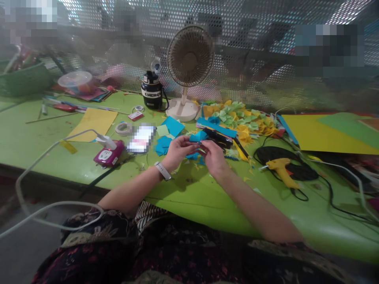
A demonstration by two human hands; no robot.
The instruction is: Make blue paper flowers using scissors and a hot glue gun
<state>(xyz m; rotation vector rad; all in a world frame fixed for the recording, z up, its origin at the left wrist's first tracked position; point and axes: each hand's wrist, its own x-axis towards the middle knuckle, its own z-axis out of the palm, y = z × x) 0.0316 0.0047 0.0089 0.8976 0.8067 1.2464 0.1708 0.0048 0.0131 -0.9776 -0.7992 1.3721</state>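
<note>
Between my two hands is a small folded piece of blue paper [197, 136], held just above the table. My left hand [180, 150], with a pale watch on its wrist, pinches its left side. The fingers of my right hand [213, 156] close on its right side. Several cut blue paper pieces [162, 146] lie left of my hands, beside a larger blue square [173, 126]. Behind my right hand rest a black tool [219, 138], its kind partly hidden, and a blue paper strip [217, 127]. Blue scraps lie under my fingers.
A fan [190, 57] and a black bottle [152, 92] stand at the back, near a heap of green and yellow paper pieces [239, 116]. On the right lies a yellow glue gun [282, 171] with its cord. A phone [141, 138] and purple power socket [108, 155] are leftward.
</note>
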